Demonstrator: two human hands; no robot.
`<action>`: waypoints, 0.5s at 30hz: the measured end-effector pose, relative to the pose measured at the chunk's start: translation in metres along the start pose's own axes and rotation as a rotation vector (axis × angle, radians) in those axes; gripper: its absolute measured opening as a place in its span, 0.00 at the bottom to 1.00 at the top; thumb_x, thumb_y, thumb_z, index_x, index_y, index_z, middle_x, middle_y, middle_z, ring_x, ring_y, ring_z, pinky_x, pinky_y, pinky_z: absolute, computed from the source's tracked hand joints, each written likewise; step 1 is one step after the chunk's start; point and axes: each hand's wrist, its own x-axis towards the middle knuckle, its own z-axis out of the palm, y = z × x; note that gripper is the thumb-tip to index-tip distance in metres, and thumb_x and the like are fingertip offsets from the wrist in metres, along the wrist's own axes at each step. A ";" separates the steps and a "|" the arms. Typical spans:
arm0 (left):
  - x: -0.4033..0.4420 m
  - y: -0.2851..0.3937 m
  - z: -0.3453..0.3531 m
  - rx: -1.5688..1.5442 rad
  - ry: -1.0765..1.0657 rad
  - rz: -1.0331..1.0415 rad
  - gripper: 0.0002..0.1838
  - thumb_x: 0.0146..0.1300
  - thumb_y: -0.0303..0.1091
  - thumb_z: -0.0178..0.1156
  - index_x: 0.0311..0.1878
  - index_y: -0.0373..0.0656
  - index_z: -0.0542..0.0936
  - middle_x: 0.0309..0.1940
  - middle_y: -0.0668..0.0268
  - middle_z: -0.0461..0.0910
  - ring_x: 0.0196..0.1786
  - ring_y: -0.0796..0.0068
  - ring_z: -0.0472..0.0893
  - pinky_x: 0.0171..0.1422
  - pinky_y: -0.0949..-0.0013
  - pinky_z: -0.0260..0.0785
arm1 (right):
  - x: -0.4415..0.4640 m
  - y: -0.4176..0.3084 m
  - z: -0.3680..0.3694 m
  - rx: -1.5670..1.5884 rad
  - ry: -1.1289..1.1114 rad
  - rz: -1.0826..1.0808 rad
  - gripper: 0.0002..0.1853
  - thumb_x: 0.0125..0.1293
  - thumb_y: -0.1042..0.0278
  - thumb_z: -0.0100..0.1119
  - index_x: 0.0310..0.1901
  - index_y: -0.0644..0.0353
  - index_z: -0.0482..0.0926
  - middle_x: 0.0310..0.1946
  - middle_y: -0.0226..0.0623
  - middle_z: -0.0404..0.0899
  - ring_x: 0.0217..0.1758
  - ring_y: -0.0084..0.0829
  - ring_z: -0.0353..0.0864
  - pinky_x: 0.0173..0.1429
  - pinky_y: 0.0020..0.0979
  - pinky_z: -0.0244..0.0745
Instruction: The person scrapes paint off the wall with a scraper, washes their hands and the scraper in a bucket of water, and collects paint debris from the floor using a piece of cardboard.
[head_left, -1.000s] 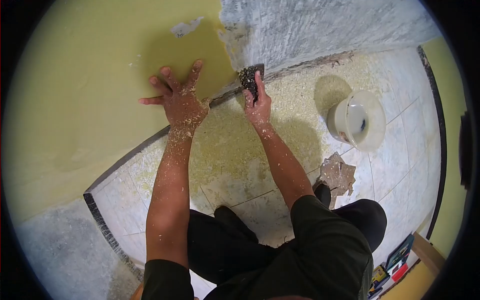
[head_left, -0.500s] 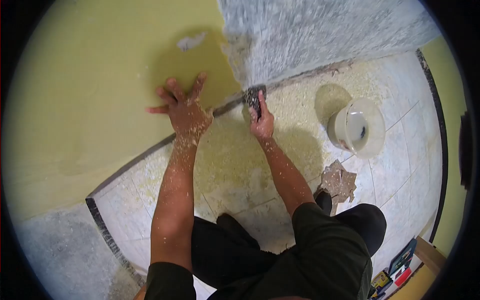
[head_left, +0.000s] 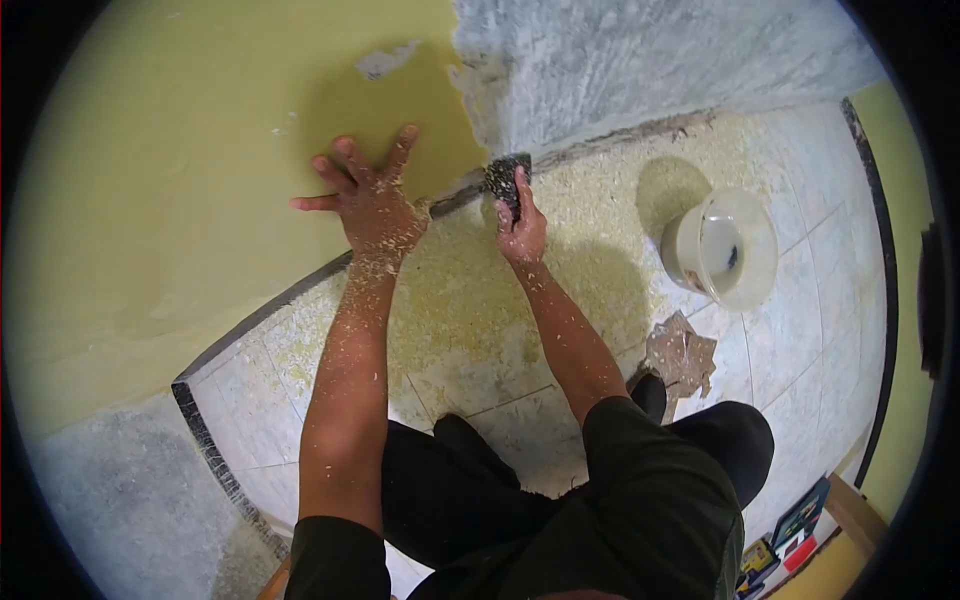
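Gripping, right hand [head_left: 522, 235]: a dark flat tool [head_left: 504, 180] is held between thumb and fingers, with one finger laid straight along its face.
Dark flat tool: its far end is set at the foot of the wall, just beside the lower end of the yellow paint's ragged edge; its surface is speckled with pale bits.
Left hand [head_left: 378, 208]: nothing is held; the fingers are spread wide over the yellow wall [head_left: 190, 210], though whether they are pressed to it cannot be told. The wrist is dusted with flakes.
Stripped wall [head_left: 640, 65]: a grey-white, streaky surface is shown to the right of the paint; a small pale patch [head_left: 388, 60] is also bared above the left hand.
Dark skirting [head_left: 270, 305]: the yellow wall is bordered by it along the floor.
Flakes [head_left: 590, 205]: the tiled floor [head_left: 790, 360] is thickly covered by them below the tool and between the forearms.
Tub [head_left: 684, 250]: it is placed on the floor to the right, with something small and dark seen inside.
Brown torn sheet [head_left: 680, 352]: it is laid near one dark-clad foot [head_left: 648, 395].
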 end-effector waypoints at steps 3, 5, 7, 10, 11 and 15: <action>0.009 0.003 -0.002 0.012 -0.007 0.001 0.59 0.38 0.62 0.75 0.75 0.82 0.51 0.73 0.41 0.14 0.70 0.20 0.16 0.54 0.09 0.15 | 0.012 -0.006 -0.003 0.006 -0.021 -0.011 0.30 0.68 0.70 0.58 0.71 0.59 0.62 0.58 0.55 0.76 0.53 0.53 0.82 0.48 0.36 0.78; 0.008 0.005 -0.001 0.006 -0.024 -0.021 0.60 0.38 0.63 0.75 0.75 0.82 0.50 0.73 0.40 0.14 0.70 0.18 0.17 0.54 0.09 0.16 | 0.016 -0.008 -0.006 -0.004 -0.039 -0.013 0.30 0.69 0.70 0.58 0.71 0.60 0.62 0.58 0.55 0.76 0.53 0.53 0.82 0.48 0.36 0.78; 0.009 0.005 0.002 -0.076 0.091 -0.022 0.54 0.42 0.60 0.72 0.73 0.87 0.53 0.76 0.48 0.17 0.73 0.30 0.13 0.53 0.10 0.10 | 0.019 -0.007 -0.005 -0.009 -0.052 -0.011 0.30 0.69 0.69 0.58 0.71 0.60 0.62 0.59 0.55 0.75 0.53 0.53 0.82 0.48 0.37 0.79; 0.008 0.005 0.000 -0.064 0.033 -0.036 0.55 0.41 0.60 0.73 0.73 0.87 0.52 0.75 0.44 0.17 0.72 0.27 0.13 0.52 0.09 0.11 | 0.019 -0.003 -0.001 -0.002 -0.038 -0.029 0.30 0.69 0.68 0.57 0.71 0.59 0.61 0.59 0.56 0.75 0.53 0.51 0.82 0.47 0.38 0.79; 0.007 0.004 0.002 -0.062 0.027 -0.036 0.55 0.41 0.60 0.73 0.73 0.87 0.52 0.75 0.44 0.17 0.72 0.27 0.13 0.52 0.09 0.11 | 0.020 0.000 0.000 0.023 -0.028 -0.049 0.30 0.69 0.68 0.58 0.71 0.60 0.62 0.58 0.57 0.75 0.52 0.53 0.82 0.46 0.38 0.79; 0.004 0.004 0.006 0.016 0.000 -0.025 0.58 0.40 0.60 0.73 0.75 0.84 0.48 0.73 0.38 0.15 0.70 0.19 0.15 0.51 0.08 0.15 | 0.047 -0.020 0.005 0.123 -0.135 0.117 0.30 0.68 0.67 0.58 0.71 0.59 0.63 0.57 0.57 0.76 0.46 0.53 0.84 0.42 0.38 0.80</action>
